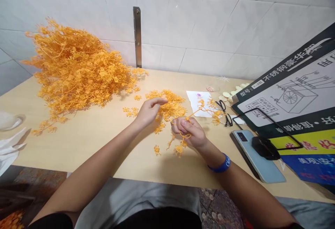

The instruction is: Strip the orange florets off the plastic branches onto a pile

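Observation:
My right hand [192,131] is closed around the thin stem of an orange plastic flower sprig [202,107]. Some of its blossoms stick out beyond my fist, and others, like one flower head [179,149], dangle below it. My left hand [149,112] hovers at the near left side of a small heap of loose orange flower pieces [171,101]. Its fingers are stretched out to the right, and nothing shows in them. A single flower piece [156,149] lies on the table below the heap.
A large pile of orange plastic sprigs [78,68] fills the table's back left. To the right are white paper [196,98], black-framed glasses [227,117], a light blue phone [259,159] and a printed carton [293,100]. A metal bracket [137,37] stands against the tiled wall.

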`<action>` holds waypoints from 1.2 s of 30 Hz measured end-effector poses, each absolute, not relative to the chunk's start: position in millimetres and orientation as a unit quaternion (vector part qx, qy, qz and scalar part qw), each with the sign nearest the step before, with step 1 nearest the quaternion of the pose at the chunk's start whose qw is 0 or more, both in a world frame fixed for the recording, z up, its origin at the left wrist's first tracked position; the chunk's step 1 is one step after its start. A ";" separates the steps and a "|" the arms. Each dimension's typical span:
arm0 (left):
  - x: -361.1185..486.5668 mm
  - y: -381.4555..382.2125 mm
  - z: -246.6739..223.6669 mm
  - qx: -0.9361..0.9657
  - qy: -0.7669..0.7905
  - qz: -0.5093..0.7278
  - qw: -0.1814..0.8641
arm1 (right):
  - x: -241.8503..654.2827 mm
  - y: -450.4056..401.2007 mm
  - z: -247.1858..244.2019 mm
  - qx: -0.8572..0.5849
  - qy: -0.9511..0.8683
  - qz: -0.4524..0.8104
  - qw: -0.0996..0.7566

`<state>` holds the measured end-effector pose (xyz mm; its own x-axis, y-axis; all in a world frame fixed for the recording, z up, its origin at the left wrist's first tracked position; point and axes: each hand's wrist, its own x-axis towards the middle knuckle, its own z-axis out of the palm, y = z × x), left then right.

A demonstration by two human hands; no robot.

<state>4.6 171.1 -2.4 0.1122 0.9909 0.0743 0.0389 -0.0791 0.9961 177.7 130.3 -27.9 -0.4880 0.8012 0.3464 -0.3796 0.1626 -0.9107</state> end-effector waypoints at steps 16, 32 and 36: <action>22.2 160.0 -5.2 0.292 0.399 0.492 0.716 | 171.9 126.8 -26.4 -0.165 -0.671 0.594 0.412; 8.6 161.1 -2.2 0.568 0.349 0.395 0.632 | 172.9 129.7 -29.2 -0.208 -0.585 0.663 0.419; 14.2 158.4 -6.1 0.622 0.339 0.365 0.604 | 172.8 134.2 -32.0 -0.215 -0.594 0.651 0.421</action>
<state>14.2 158.4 -6.1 0.5035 0.8628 0.0452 -0.0190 -0.0412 0.9990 172.8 134.2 -32.0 -0.5520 0.8042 0.2202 -0.2924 0.0606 -0.9544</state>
